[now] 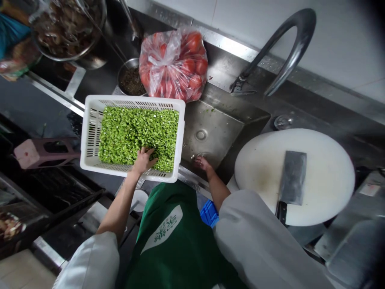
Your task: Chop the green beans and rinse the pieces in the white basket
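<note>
My left hand (144,161) rests on a bed of chopped green vegetable pieces (135,132), its fingers spread and pressing into them. The pieces fill much of a white slotted plastic basket (84,138), which sits at the left side of the sink. Low over the near part of the steel sink (221,128) is my right hand (202,162), beside the basket. Its fingers are loosely stretched and slightly blurred, and I see nothing held in them. A small shiny patch shows by those fingertips.
Behind the basket lies a bag of tomatoes (174,68) next to a small pot (132,78). A curved tap (296,44) rises behind the sink. To the right, a cleaver (293,176) lies on a round white cutting board (327,176). A large bowl (67,32) stands back left.
</note>
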Motion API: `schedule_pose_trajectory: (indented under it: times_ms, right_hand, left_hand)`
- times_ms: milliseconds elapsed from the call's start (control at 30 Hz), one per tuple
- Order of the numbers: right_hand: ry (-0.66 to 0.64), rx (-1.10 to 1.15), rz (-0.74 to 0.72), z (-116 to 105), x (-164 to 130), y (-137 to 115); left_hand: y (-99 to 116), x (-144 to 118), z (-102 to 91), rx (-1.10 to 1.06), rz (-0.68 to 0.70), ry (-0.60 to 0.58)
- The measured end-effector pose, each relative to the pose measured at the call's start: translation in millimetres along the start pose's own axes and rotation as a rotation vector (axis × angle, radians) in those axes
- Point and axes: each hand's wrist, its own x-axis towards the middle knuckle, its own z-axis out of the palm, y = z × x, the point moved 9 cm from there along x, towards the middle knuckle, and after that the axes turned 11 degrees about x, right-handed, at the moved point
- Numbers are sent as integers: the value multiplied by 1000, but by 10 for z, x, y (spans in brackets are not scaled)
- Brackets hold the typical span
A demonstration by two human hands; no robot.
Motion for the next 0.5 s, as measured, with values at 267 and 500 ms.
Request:
schedule_pose_trajectory:
  times_ms: [267,500]
  right_hand:
    - [-60,137,-22,334,181,-291]
    - [-101,-215,-256,426,85,-743]
  left_hand:
    - [51,142,62,23,39,-85]
    - [-12,169,110,-51,22,-46]
